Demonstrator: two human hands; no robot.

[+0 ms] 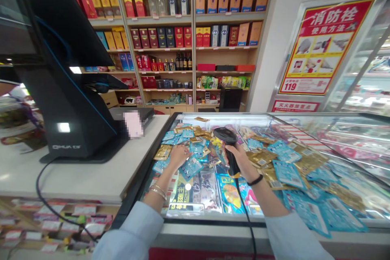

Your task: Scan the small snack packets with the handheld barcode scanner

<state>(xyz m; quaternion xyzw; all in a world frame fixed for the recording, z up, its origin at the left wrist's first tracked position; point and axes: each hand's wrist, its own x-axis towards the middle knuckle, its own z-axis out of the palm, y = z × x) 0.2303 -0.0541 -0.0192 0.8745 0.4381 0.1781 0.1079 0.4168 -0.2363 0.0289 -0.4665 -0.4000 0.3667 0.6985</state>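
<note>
My right hand [240, 157] is wrapped around the handle of a black barcode scanner [225, 135]; its cord trails down toward me over the counter's front edge. The scanner's head points away over the freezer's glass top [210, 211]. My left hand [179, 155] is low over the left pile, fingers curled at a blue packet [191, 168] that it seems to pinch; its fingertips are partly hidden. Around it lie more blue packets and gold packets [163, 152]. A wider spread of gold and blue packets [289, 173] lies to the right of the scanner.
A black checkout terminal [79, 89] stands on the white counter [143, 146] at left, its cable hanging over the front. A blurred pink item [133, 124] lies beside it. Shelves of boxed bottles [161, 37] line the back wall, with a red poster [326, 48] at right.
</note>
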